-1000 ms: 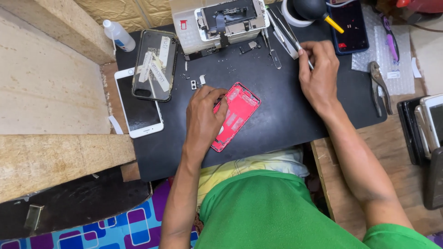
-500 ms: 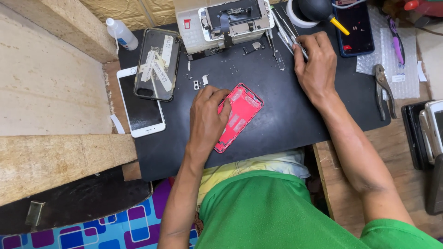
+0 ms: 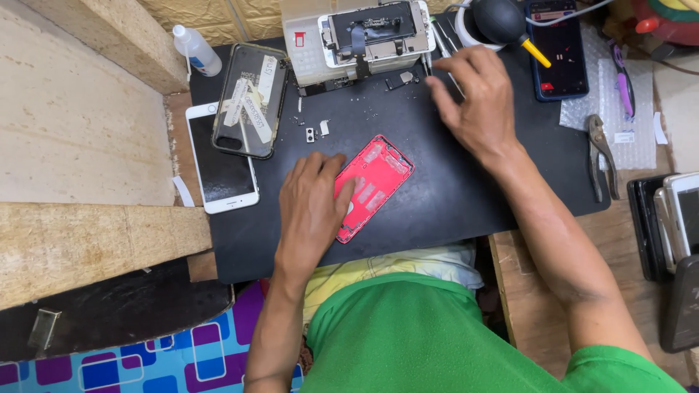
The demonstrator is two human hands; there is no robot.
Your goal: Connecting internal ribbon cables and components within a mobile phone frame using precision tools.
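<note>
A red phone back housing (image 3: 376, 180) lies tilted on the black work mat (image 3: 437, 196). My left hand (image 3: 312, 211) rests flat on its lower left part and holds it down. My right hand (image 3: 473, 98) hovers over the mat's upper middle, fingers spread, by thin metal tweezers (image 3: 441, 45) and small loose parts (image 3: 405, 78). Whether it pinches anything I cannot tell. An opened white phone (image 3: 360, 40) with exposed insides sits at the mat's far edge.
A white phone (image 3: 222, 171) and a clear case (image 3: 250, 98) lie at left. A small bottle (image 3: 196, 49), black air blower (image 3: 502, 22), dark phone (image 3: 559, 51), pliers (image 3: 603, 156) and stacked phones (image 3: 673, 218) surround the mat. Wooden planks (image 3: 95, 240) border the left.
My right hand has drawn down and left from the tweezers toward the mat's middle. My left hand stays on the red housing.
</note>
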